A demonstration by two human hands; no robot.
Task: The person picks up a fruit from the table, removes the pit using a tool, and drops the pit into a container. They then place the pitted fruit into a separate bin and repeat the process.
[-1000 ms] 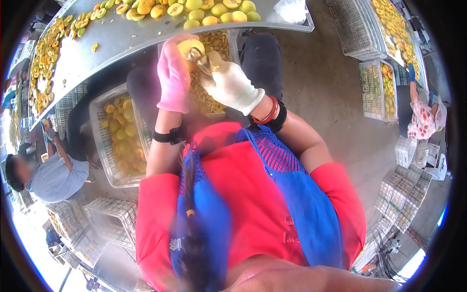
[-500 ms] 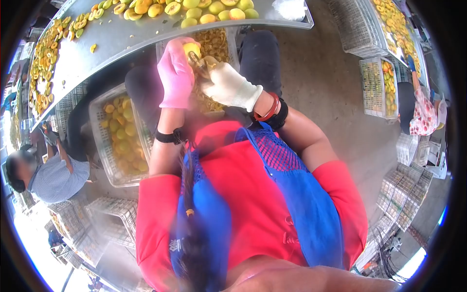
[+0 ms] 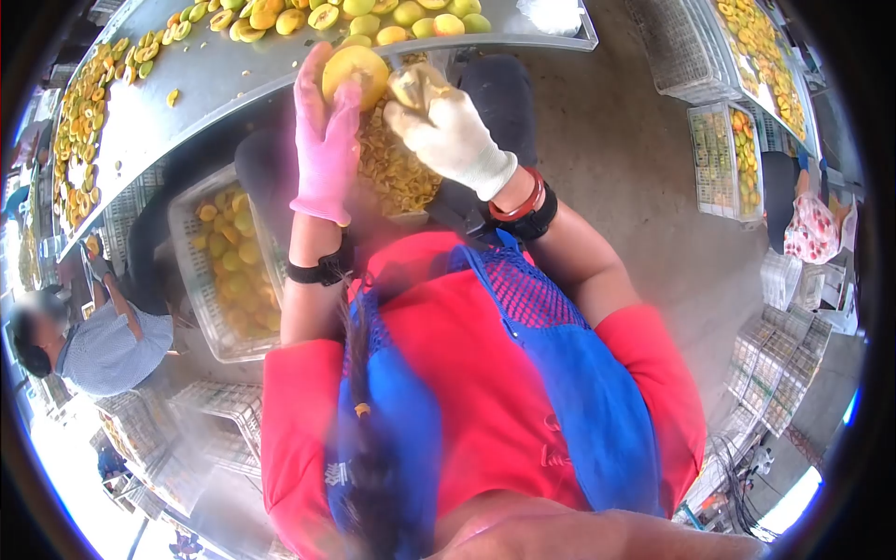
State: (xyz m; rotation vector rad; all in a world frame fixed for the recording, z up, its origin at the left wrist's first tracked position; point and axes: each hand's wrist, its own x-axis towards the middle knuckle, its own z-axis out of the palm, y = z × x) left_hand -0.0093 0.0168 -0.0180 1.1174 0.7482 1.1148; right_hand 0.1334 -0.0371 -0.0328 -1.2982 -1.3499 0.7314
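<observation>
My left hand point(image 3: 325, 140), in a pink glove, is closed around a yellow peach-like fruit point(image 3: 356, 77), held up near the table edge. Close beside it on the right is my right hand point(image 3: 448, 131), in a white glove with stained fingertips. Its fingers are curled around something I cannot make out, partly hidden by the glove. Below both hands, between my knees, a crate holds a heap of yellow peel-like scraps point(image 3: 397, 168).
A metal table point(image 3: 243, 65) ahead bears whole and cut fruit point(image 3: 373, 21) and a white crumpled bag point(image 3: 551, 17). A white crate point(image 3: 220, 350) of fruit stands at my left. Stacked crates point(image 3: 677, 56) are at the right. Co-workers sit left point(image 3: 117, 345) and right point(image 3: 810, 229).
Both hands have risen toward the table and moved apart. The fruit in my left hand now shows more fully. The metal tool seen earlier at my right fingers no longer shows clearly.
</observation>
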